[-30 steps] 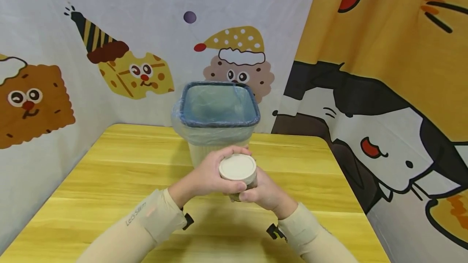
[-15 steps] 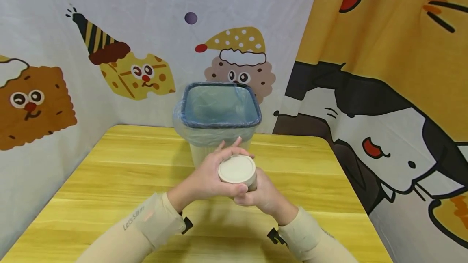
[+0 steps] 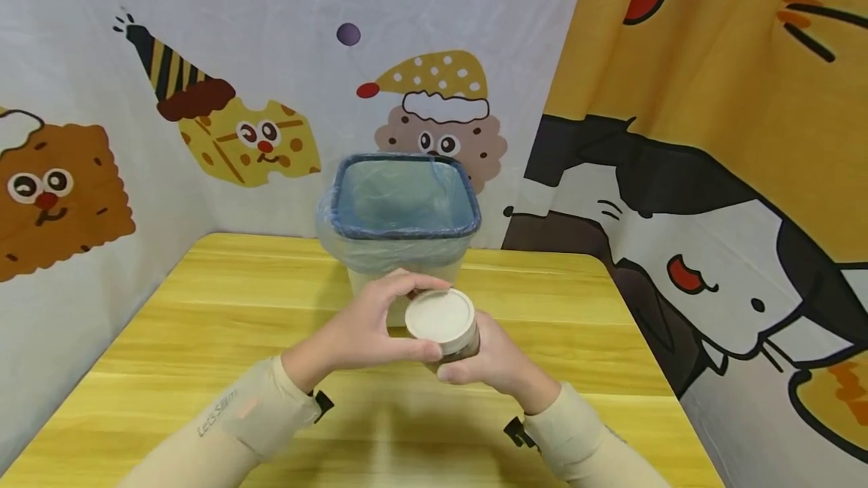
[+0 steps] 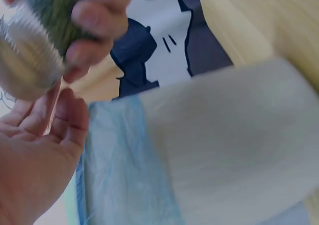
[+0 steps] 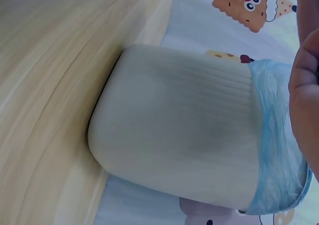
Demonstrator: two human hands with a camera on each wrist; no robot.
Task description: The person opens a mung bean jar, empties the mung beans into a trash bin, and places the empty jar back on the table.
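Note:
A small jar (image 3: pixel 461 350) with a round off-white lid (image 3: pixel 441 316) is held above the table, in front of the bin. In the left wrist view, dark green contents (image 4: pixel 60 23) show through its side. My right hand (image 3: pixel 502 364) grips the jar's body from the right, thumb toward me. From the left, my left hand (image 3: pixel 353 333) has its thumb and fingers at opposite sides of the lid's rim, the palm standing apart from it. The lid still sits on the jar. Only part of the right hand (image 5: pixel 306 100) appears in the right wrist view.
Behind the hands, a cream bin (image 5: pixel 174 125) lined with a thin bluish plastic bag (image 3: pixel 400 251) stands upright on the yellow wood-grain table (image 3: pixel 237 307). Cartoon-printed cloth (image 3: pixel 271 6) hangs behind and beside the table.
My left hand has shifted left and spread wider, its palm drawing away from the lid. The right hand keeps hold of the jar almost in place.

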